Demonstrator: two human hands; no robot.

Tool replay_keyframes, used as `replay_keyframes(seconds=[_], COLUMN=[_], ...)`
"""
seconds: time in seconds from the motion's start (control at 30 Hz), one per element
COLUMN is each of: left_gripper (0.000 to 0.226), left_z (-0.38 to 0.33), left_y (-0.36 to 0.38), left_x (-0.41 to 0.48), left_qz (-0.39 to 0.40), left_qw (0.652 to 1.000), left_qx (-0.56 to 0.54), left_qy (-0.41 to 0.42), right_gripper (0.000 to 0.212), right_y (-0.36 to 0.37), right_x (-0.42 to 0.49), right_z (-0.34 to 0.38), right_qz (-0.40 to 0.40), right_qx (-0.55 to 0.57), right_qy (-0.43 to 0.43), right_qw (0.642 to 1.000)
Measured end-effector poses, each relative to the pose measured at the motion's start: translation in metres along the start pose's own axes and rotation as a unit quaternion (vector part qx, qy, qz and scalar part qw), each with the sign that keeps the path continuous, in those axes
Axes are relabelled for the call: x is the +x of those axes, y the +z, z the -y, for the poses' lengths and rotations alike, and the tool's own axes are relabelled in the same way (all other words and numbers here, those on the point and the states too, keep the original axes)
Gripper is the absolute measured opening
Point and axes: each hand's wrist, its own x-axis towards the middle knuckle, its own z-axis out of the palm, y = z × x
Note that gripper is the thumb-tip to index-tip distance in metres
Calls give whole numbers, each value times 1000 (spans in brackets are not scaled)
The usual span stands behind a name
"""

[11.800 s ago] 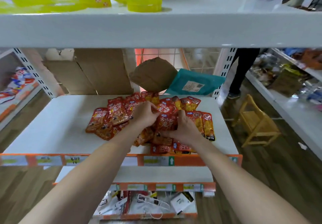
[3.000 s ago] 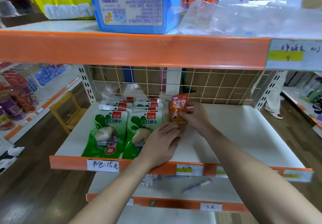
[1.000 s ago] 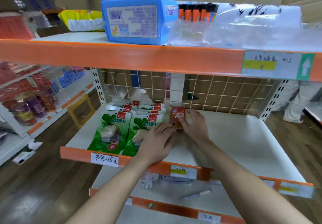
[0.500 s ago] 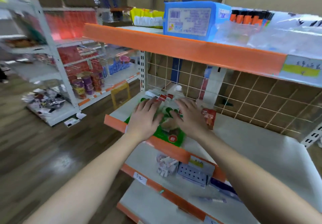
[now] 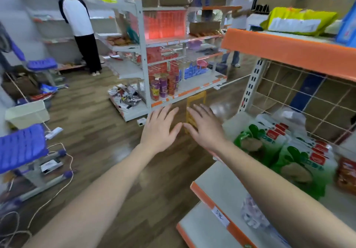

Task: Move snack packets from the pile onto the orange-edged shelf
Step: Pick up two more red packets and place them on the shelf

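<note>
Step in hand, as I judge it: transit between loads. The left hand (image 5: 159,130) and right hand (image 5: 206,130) are flat, fingers spread, holding nothing, over the floor beside the shelf (image 5: 234,124). One red packet (image 5: 346,174) lies on that shelf, just beside the green packets (image 5: 285,151). The pile is out of view. Next move: I locate the pile and grip more packets. The lower shelf (image 5: 210,201) holds a clear bag (image 5: 252,215).
</note>
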Motion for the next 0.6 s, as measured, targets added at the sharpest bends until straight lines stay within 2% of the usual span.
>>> replay_keyframes(seconds=[0.27,0.6], left_gripper=[57,57], left_z=[136,268], left_y=[-10,13], left_x=[12,68], left_qz=[18,50], left_qw=[997,989], left_qx=[14,7], left_qy=[-73,-140], right_gripper=[62,60], right_y=[71,153], right_x=[99,227], right_z=[85,131], right_qz=[35,62], right_qx=[12,20], right_qy=[-30,-68], right_qw=[999,996])
